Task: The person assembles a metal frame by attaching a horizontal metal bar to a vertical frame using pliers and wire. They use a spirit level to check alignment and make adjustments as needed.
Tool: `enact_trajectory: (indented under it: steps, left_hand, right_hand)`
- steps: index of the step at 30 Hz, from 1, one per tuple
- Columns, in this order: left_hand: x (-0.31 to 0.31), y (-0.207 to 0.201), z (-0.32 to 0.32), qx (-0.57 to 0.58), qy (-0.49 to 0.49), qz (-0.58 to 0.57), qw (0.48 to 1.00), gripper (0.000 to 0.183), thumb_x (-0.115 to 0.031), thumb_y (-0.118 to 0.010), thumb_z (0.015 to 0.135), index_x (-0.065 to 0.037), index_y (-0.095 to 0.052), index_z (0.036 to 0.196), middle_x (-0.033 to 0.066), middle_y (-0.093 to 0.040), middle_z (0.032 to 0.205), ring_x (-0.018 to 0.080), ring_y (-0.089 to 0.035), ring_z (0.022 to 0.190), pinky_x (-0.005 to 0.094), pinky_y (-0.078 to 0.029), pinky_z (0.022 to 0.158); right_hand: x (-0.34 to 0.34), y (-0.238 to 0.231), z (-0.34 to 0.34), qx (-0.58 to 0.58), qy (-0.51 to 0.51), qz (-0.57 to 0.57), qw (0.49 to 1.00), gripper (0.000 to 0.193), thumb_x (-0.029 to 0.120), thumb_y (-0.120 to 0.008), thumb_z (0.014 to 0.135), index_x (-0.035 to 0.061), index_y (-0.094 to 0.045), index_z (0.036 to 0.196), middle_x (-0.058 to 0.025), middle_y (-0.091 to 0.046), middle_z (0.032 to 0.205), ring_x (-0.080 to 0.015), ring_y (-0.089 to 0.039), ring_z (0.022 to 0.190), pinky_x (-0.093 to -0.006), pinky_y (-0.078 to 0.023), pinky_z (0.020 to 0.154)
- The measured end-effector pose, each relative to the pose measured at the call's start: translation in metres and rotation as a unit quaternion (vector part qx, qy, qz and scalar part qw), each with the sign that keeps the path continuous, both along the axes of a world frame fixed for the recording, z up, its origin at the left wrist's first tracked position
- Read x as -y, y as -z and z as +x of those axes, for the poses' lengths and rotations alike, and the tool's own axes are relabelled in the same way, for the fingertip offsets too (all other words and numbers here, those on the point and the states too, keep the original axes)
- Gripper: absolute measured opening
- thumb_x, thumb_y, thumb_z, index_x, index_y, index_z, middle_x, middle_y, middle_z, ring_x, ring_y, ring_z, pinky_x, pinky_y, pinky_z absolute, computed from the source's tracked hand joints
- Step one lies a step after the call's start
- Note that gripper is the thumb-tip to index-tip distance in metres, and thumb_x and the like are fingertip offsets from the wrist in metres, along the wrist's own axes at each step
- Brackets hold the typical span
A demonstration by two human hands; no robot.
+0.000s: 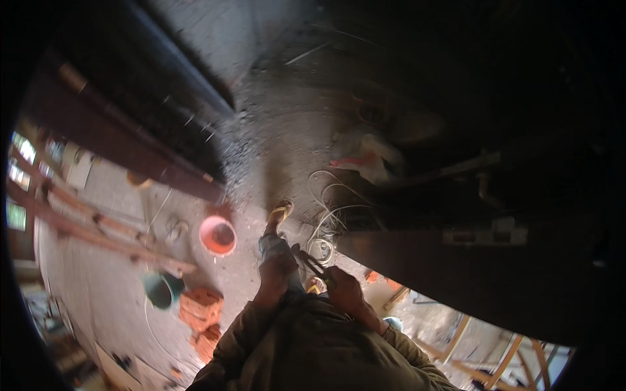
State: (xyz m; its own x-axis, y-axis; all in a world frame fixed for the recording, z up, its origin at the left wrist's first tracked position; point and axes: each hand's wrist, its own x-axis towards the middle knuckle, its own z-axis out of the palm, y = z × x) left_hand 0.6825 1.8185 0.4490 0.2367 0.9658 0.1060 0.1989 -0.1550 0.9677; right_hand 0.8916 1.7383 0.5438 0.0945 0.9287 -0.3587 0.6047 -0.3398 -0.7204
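Note:
My right hand [344, 290] is closed around one end of a dark, narrow tool [312, 262] with a long slot in it. A bit of yellow-green shows where my fingers grip it; its exact kind is not clear. The tool points forward and left, across the front of my legs. Close to its other side, my left hand [277, 268] hangs in front of my thigh. Its fingers are dark and blurred, so whether they hold anything does not show. Below, a foot in a yellow-strapped sandal [282, 210] steps forward on the dusty floor.
An orange bucket [218, 236] and a green bucket [163, 290] stand to the left, near stacked red bricks [200, 307]. Coiled pale cable [323, 247] lies right of my feet. A dark wall [450, 274] runs along the right; a pale, reddish sack [375, 159] lies ahead.

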Motion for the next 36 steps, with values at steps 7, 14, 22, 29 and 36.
enact_trajectory:
  steps: [7,14,22,29,36]
  left_hand:
    - [-0.178,0.022,0.070,0.310,0.065,-0.408,0.856,0.014,-0.010,-0.051,0.100,-0.004,-0.061,0.093,0.0039,-0.060,0.081,0.0181,-0.065,0.070,0.0336,-0.058,0.066]
    - [-0.293,0.020,0.076,0.126,-0.004,-0.654,0.746,0.010,-0.003,-0.063,0.091,-0.007,-0.058,0.083,0.0017,-0.055,0.073,0.0147,-0.060,0.061,0.0290,-0.053,0.056]
    - [-0.329,-0.021,0.127,0.092,0.169,-0.455,0.870,0.027,-0.009,-0.071,0.092,0.005,-0.064,0.114,0.0118,-0.068,0.099,0.0208,-0.070,0.074,0.0329,-0.061,0.070]
    - [-0.379,0.014,0.156,-0.004,0.289,-0.378,0.879,0.010,-0.003,-0.071,0.091,0.003,-0.065,0.097,0.0089,-0.067,0.077,0.0201,-0.068,0.064,0.0321,-0.058,0.060]
    - [-0.407,0.014,0.150,0.102,0.278,-0.641,0.708,0.011,0.001,-0.065,0.092,0.008,-0.061,0.099,0.0199,-0.064,0.099,0.0349,-0.071,0.091,0.0434,-0.063,0.082]
  right_hand:
    - [-0.109,0.037,-0.003,0.053,0.118,-0.073,0.989,0.024,0.011,-0.060,0.089,0.0043,-0.063,0.111,-0.0173,-0.065,0.110,-0.0374,-0.066,0.100,-0.0463,-0.054,0.083]
    - [-0.210,-0.014,-0.021,0.003,0.331,-0.001,0.944,0.017,0.011,-0.062,0.091,0.0080,-0.062,0.108,-0.0215,-0.068,0.094,-0.0413,-0.068,0.089,-0.0488,-0.054,0.072]
    - [-0.202,0.082,-0.036,0.353,0.363,0.083,0.858,0.029,0.016,-0.067,0.090,0.0048,-0.062,0.117,-0.0182,-0.066,0.084,-0.0386,-0.061,0.066,-0.0446,-0.052,0.061]
    - [-0.225,0.013,-0.034,-0.186,0.441,0.005,0.878,0.033,0.023,-0.074,0.094,0.0001,-0.063,0.115,-0.0076,-0.070,0.092,-0.0161,-0.068,0.085,-0.0338,-0.054,0.067]
    - [-0.216,0.033,0.006,-0.118,0.510,0.019,0.852,0.019,0.020,-0.069,0.094,0.0020,-0.064,0.097,-0.0084,-0.068,0.077,-0.0156,-0.066,0.074,-0.0340,-0.053,0.066]
